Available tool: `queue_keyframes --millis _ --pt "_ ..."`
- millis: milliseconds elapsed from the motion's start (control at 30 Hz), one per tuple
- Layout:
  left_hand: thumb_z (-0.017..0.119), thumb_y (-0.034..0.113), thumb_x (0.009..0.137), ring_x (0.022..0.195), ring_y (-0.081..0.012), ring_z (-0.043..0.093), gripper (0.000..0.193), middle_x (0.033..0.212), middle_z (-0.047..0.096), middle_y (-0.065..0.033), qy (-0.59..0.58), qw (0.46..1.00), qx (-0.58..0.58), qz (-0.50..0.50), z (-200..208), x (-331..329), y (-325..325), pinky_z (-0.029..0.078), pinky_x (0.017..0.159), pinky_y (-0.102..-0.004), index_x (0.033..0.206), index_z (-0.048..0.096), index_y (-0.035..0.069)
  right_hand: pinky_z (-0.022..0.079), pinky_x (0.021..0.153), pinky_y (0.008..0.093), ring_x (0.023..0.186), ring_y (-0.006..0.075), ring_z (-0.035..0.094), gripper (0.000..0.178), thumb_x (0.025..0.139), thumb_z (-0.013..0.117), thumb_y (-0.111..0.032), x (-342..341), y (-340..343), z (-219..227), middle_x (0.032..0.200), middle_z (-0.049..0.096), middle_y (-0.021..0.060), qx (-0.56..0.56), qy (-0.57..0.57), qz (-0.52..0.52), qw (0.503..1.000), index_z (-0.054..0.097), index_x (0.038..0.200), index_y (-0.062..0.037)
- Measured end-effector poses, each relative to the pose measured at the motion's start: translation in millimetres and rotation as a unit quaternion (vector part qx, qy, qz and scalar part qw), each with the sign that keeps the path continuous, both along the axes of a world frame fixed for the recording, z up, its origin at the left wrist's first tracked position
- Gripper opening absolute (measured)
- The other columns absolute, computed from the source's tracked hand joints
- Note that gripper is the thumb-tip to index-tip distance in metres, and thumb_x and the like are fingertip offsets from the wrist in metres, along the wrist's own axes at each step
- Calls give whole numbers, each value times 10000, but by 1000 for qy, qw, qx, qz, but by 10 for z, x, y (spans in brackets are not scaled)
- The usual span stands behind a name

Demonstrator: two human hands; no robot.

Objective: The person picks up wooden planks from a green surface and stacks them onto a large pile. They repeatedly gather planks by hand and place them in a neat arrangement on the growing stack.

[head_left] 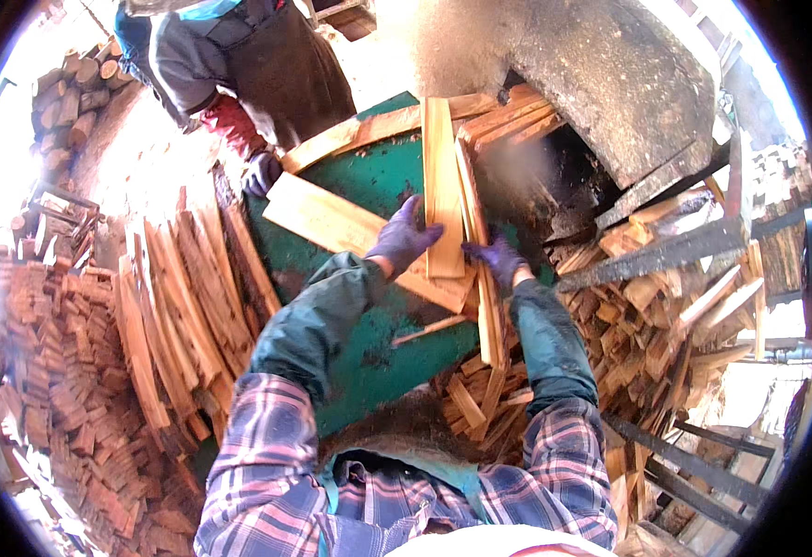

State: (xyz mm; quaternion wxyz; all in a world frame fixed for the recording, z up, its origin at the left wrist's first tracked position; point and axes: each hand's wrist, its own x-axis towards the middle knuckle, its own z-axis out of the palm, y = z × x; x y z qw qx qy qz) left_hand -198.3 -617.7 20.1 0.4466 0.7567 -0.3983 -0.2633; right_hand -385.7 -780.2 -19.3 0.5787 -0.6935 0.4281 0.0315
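The green table (378, 181) is the landmark here. On it, near its middle, a long upright board (442, 186) runs away from the person toward the grey saw hood (610, 74) at the table's far right. The left hand (402, 237), in a purple glove, lies flat with its fingers spread open against the near end of that board, pressing on its left edge rather than wrapping it; the board's near end sits just right of the palm. The right hand (497, 258), also gloved, rests at the table's right side with its fingers curled on the edge of a thin slat (489, 288) that stands on edge just beside the board; whether it fully clasps the slat I cannot tell. Under both hands a wider plank (350, 232) lies slantwise across the table. Off the table's left edge leans a stack of split slabs (174, 306), and past its right edge a heap of offcuts (666, 316) is piled. At the table's far left corner another person's gloved hand (259, 172) touches a plank end.
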Motion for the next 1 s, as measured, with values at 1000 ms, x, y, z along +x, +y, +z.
queue_keyframes --millis 1000 --pt "750 321 728 988 -329 610 430 1069 630 -85 -448 837 215 230 376 1053 2492 471 793 -473 1122 628 199 540 868 383 925 239 644 533 847 743 -416 529 734 163 1045 652 75 380 -153 -60 910 605 1214 -55"
